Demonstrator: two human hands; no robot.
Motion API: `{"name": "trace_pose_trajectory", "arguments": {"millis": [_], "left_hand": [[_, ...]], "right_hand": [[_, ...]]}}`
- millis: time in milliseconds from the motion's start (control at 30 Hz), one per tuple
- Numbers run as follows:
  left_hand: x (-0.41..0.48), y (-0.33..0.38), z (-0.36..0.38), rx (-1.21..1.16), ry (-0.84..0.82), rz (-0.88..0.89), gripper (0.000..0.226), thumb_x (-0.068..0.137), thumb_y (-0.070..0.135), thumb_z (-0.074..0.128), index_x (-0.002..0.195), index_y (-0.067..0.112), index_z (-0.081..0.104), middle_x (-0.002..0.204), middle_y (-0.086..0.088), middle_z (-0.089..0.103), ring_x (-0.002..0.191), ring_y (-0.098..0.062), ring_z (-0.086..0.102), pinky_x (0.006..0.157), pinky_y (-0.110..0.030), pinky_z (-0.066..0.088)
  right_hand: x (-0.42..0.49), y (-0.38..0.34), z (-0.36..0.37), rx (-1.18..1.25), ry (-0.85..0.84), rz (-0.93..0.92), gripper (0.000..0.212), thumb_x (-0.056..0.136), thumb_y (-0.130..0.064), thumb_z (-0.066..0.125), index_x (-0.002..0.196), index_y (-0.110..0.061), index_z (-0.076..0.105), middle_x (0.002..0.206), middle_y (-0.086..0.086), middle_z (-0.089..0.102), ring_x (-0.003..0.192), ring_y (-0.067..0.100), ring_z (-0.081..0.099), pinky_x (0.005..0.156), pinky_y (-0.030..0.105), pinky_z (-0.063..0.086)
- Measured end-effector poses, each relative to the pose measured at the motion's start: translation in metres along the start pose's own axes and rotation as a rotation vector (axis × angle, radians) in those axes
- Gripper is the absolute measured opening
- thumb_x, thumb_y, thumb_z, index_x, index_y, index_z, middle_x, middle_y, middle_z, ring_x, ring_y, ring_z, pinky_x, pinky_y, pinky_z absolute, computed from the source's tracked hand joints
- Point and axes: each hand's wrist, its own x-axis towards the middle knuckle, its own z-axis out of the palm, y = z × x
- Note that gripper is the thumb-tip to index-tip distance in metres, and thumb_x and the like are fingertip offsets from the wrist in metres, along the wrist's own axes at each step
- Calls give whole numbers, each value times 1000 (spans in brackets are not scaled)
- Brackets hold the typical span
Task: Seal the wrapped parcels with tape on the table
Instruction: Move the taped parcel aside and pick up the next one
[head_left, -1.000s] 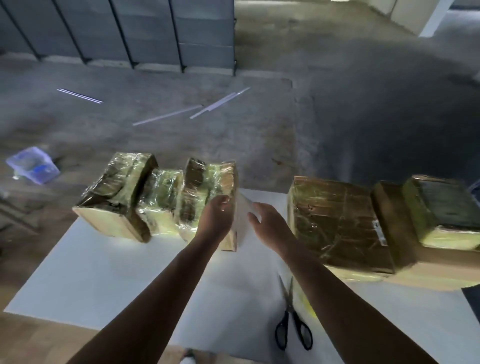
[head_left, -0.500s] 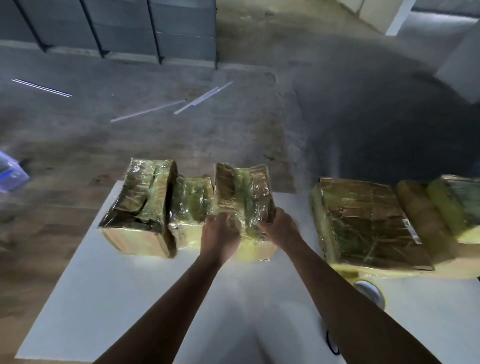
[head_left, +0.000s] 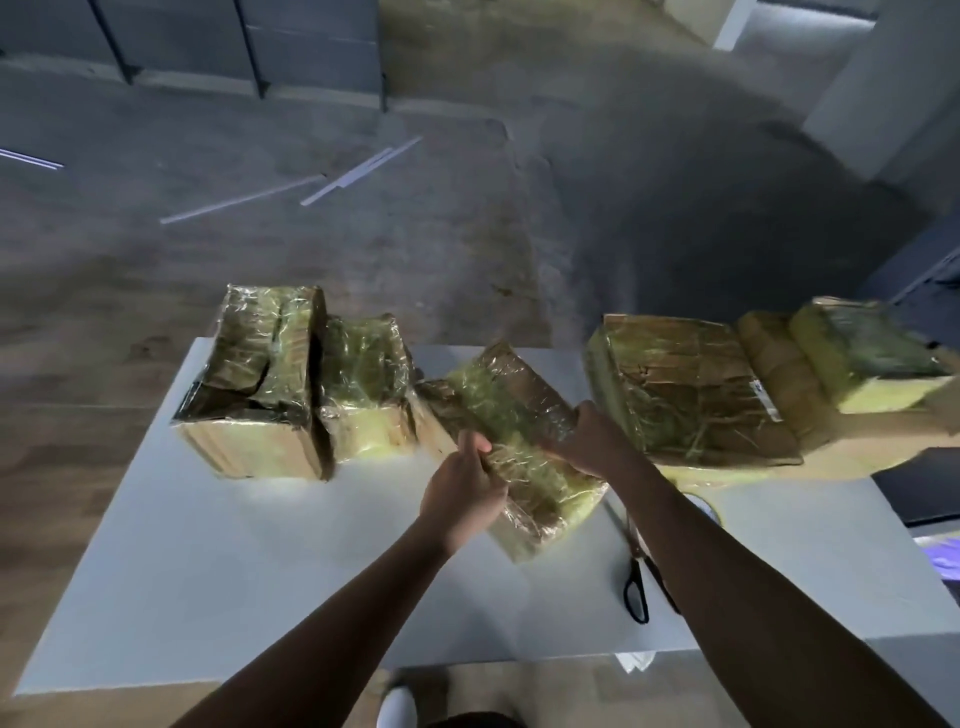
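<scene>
A film-wrapped parcel (head_left: 519, 431) lies tilted near the middle of the white table (head_left: 234, 561). My left hand (head_left: 460, 493) grips its near left edge. My right hand (head_left: 589, 441) holds its right side. Two more wrapped parcels stand at the back left: a tall parcel (head_left: 257, 379) and a smaller parcel (head_left: 363, 384) beside it. A large flat wrapped parcel (head_left: 685, 389) lies at the right. A tape roll (head_left: 701, 506) shows partly behind my right forearm.
Black-handled scissors (head_left: 636, 582) lie on the table under my right forearm. More wrapped boxes (head_left: 857, 358) are stacked at the far right. White strips (head_left: 358, 171) lie on the concrete floor beyond the table. The table's near edge runs just in front of me.
The parcel has been pulled away from the left group toward me and the middle of the table, and turned at an angle. Both hands moved with it.
</scene>
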Motion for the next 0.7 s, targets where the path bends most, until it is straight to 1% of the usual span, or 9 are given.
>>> {"name": "trace_pose_trajectory", "arguments": {"millis": [67, 133, 200, 267, 333, 367, 433, 533, 700], "left_hand": [[-7, 1, -5, -8, -56, 0, 32, 91, 14, 59, 118, 15, 41, 98, -4, 63, 78, -21, 68, 73, -39, 58], [-15, 6, -12, -70, -136, -20, 23, 94, 13, 54, 115, 16, 46, 93, -3, 63, 70, -19, 69, 68, -34, 59], [-21, 14, -12, -54, -144, -3, 16, 95, 12, 50, 110, 15, 54, 85, -5, 68, 64, -15, 67, 63, -28, 57], [-22, 18, -5, 164, -1, 116, 21, 95, 14, 52, 114, 15, 60, 102, -5, 70, 85, -16, 67, 77, -29, 55], [-22, 20, 4, 430, 135, 313, 34, 93, 18, 55, 127, 17, 57, 124, -3, 61, 113, -20, 55, 93, -34, 48], [-22, 19, 9, 529, 140, 381, 40, 92, 20, 55, 132, 19, 54, 130, -2, 56, 122, -22, 47, 98, -37, 45], [-25, 14, 15, 639, 61, 392, 48, 93, 27, 53, 139, 22, 46, 141, -2, 47, 133, -22, 34, 107, -44, 36], [-35, 2, 25, 677, -1, 331, 45, 94, 36, 48, 137, 22, 48, 144, -4, 44, 137, -23, 32, 112, -49, 27], [-34, -1, 19, 732, 63, 333, 34, 89, 39, 53, 112, 15, 58, 130, -10, 48, 130, -27, 36, 106, -48, 33]], "right_hand": [[-4, 7, -3, -6, -21, -52, 74, 67, -65, 73, 112, -13, 45, 101, 8, 60, 89, 29, 64, 69, 36, 50], [-6, 15, -7, 2, -39, -100, 57, 73, -49, 75, 109, -14, 48, 102, 10, 61, 85, 29, 64, 69, 37, 51], [-9, 23, -11, -21, -48, -158, 47, 75, -43, 74, 106, -16, 50, 101, 10, 62, 79, 26, 62, 65, 33, 48], [-11, 28, -14, -84, -68, -224, 42, 80, -40, 72, 107, -16, 51, 100, 7, 60, 78, 24, 59, 64, 29, 41], [-15, 31, -17, -111, -85, -298, 39, 83, -38, 70, 110, -16, 52, 102, 4, 58, 82, 22, 57, 68, 30, 41], [-16, 31, -17, -114, -97, -339, 38, 82, -38, 70, 110, -18, 53, 102, 3, 58, 85, 21, 57, 71, 31, 43], [-17, 32, -14, -149, -130, -425, 37, 80, -39, 70, 109, -23, 54, 104, 1, 58, 92, 20, 57, 77, 33, 44], [-17, 30, -6, -222, -143, -509, 44, 79, -44, 69, 116, -27, 54, 109, 0, 59, 99, 21, 56, 81, 34, 44], [-20, 18, 1, -325, -81, -536, 49, 84, -45, 65, 128, -28, 50, 115, 1, 58, 109, 25, 54, 84, 34, 40]]}}
